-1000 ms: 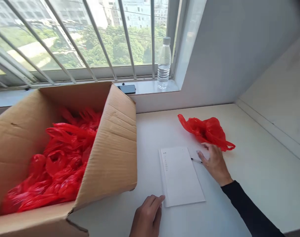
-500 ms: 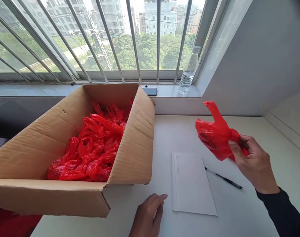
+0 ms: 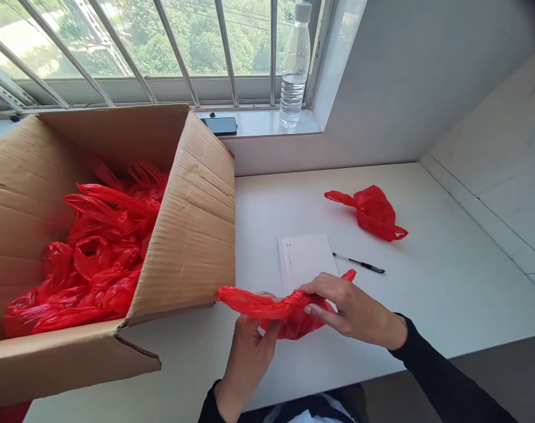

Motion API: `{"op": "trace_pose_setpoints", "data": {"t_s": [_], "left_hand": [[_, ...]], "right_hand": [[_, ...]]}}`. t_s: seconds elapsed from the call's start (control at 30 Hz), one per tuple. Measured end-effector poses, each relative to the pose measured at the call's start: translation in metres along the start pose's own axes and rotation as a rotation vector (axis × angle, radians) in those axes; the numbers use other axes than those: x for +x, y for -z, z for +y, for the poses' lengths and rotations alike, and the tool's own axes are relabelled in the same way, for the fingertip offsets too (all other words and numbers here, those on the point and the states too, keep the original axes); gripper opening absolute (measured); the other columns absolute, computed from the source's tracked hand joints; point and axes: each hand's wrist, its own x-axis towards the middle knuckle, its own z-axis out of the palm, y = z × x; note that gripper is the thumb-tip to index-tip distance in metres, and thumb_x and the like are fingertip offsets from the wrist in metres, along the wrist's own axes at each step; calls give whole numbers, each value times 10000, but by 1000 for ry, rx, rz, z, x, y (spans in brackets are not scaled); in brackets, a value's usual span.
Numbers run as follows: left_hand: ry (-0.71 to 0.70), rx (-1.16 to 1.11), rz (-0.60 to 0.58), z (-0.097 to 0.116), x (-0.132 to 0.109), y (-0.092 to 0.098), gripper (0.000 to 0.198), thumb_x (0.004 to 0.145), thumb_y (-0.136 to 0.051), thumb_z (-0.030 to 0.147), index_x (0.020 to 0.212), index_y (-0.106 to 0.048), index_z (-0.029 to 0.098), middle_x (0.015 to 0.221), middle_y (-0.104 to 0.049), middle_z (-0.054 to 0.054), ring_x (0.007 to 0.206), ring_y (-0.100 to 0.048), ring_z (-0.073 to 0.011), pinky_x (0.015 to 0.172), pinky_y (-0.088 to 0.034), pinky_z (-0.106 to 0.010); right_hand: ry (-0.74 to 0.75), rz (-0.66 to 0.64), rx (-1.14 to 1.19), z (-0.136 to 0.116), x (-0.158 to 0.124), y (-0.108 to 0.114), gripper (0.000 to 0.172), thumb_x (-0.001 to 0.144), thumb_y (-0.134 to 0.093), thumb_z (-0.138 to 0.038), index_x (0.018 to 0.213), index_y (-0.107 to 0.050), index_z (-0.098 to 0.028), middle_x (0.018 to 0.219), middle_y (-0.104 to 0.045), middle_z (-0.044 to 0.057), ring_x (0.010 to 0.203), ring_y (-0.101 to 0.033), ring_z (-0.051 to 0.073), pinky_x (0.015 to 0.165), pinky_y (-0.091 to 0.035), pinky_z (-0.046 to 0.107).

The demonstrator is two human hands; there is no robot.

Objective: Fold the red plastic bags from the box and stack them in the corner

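Both hands hold one red plastic bag (image 3: 267,306) just above the white table's near edge. My left hand (image 3: 250,346) grips it from below, fingers curled up around it. My right hand (image 3: 351,311) pinches its top from the right. Behind the bag lies a white notepad (image 3: 305,258), with a black pen (image 3: 360,264) to its right. A second red bag (image 3: 373,211) rests farther back on the table. A big open cardboard box (image 3: 192,217) at the left holds several more red bags (image 3: 100,241).
The white table (image 3: 448,276) runs to a tiled wall on the right. On the windowsill stand a water bottle (image 3: 294,64) and a dark phone (image 3: 221,124). Window bars cross the glass behind them.
Half a second ago my right hand held a red bag in the air and my left lay on the table. Now a red bag lies back on the table and both hands hold another.
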Motion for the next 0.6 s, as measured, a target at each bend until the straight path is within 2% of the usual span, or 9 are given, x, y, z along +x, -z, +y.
{"op": "trace_pose_setpoints", "data": {"t_s": [0.07, 0.1, 0.2, 0.27, 0.37, 0.43, 0.5, 0.6], "left_hand": [[75, -52, 1, -1, -2, -2, 188, 976, -577, 313, 1032, -743, 248, 997, -732, -44, 834, -627, -198, 700, -514, -300], [105, -62, 22, -2, -3, -3, 184, 976, -570, 317, 1007, -735, 243, 956, -725, -37, 790, -609, -192, 677, -503, -295], [115, -56, 87, -3, -8, -2, 187, 980, -547, 332, 991, -707, 236, 987, -699, -39, 865, -621, -202, 724, -503, -296], [126, -51, 128, -5, -11, 1, 186, 980, -547, 353, 975, -688, 232, 1009, -689, -42, 917, -634, -209, 753, -505, -294], [226, -56, 158, -11, -15, 12, 257, 994, -526, 429, 950, -682, 230, 968, -706, -36, 848, -643, -197, 707, -493, -278], [281, -90, 136, -15, -16, 19, 307, 991, -520, 483, 1007, -700, 234, 1016, -727, -45, 878, -661, -206, 722, -503, -276], [295, -149, 132, -16, -14, 24, 362, 980, -525, 521, 1153, -690, 250, 1154, -720, -65, 1008, -672, -235, 822, -527, -299], [233, -152, 118, -8, -8, 24, 441, 995, -494, 515, 1367, -588, 298, 1376, -623, -84, 1219, -608, -266, 989, -505, -366]], "right_hand": [[-35, 35, -7, 2, -1, -3, 209, 979, -590, -204, 1188, -588, -205, 1068, -709, 53, 938, -624, 209, 818, -531, 384], [-52, 64, -21, 3, -2, -4, 183, 973, -593, -191, 1155, -587, -209, 1053, -705, 49, 932, -625, 210, 815, -530, 386], [-32, 156, -114, 7, -5, -6, 97, 972, -576, -150, 1035, -580, -225, 985, -699, 28, 909, -624, 211, 850, -509, 416], [16, 219, -188, 11, -8, -5, 123, 973, -556, -115, 1008, -572, -232, 1009, -702, 24, 951, -628, 213, 949, -470, 463], [24, 313, -245, 14, -16, -2, 164, 967, -557, -88, 1019, -568, -243, 1062, -700, 21, 1019, -626, 213, 1040, -409, 504], [-6, 336, -218, 14, -21, 0, 164, 971, -562, -97, 1031, -561, -249, 1070, -697, 18, 1035, -619, 212, 1011, -426, 482], [-17, 318, -157, 11, -25, -1, 161, 980, -552, -104, 1041, -550, -253, 1061, -692, 15, 1032, -612, 207, 953, -455, 442], [-3, 277, -81, 4, -27, -4, 172, 985, -521, -97, 1052, -533, -255, 1051, -676, 19, 1019, -599, 205, 914, -467, 418]]}}
